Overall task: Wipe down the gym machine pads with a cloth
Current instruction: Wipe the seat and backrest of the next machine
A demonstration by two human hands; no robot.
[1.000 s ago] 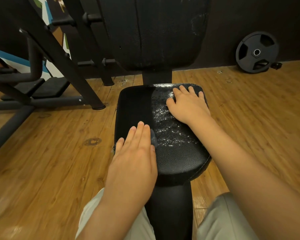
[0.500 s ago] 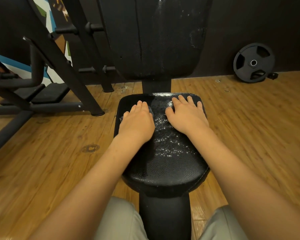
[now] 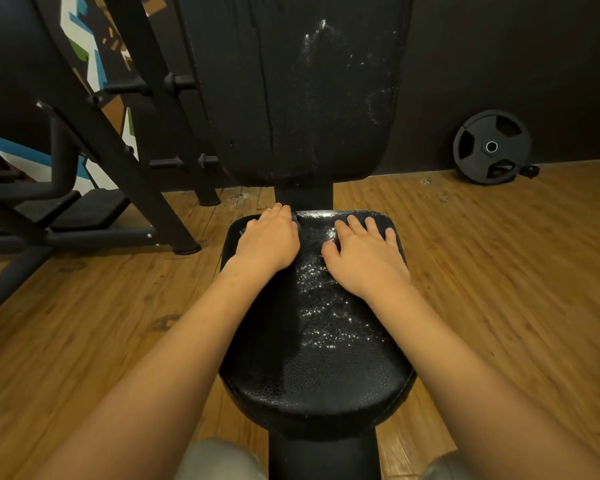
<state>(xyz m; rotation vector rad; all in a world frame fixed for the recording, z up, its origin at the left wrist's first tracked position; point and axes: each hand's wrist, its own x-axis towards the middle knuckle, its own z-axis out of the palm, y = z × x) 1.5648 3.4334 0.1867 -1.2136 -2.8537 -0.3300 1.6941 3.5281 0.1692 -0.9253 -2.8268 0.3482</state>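
Here, fingers (image 3: 276,214) of the left hand (image 3: 269,242) are lying close and flat, pressing the cloth (image 3: 294,218) onto the far left corner of the seat pad (image 3: 319,375); only a dark sliver is showing. The right hand (image 3: 368,261) is splaying wide alongside, probably bracing. Between them wet speckles (image 3: 329,306) are glinting, likely awaiting the wipe. The back pad (image 3: 309,98) is showing white streaks.

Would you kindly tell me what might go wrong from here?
The right hand rests flat on the wet seat pad, so it may slip on the droplets. The cloth is almost hidden under the left hand at the pad's far edge and might slide off. White streaks on the back pad may get missed.
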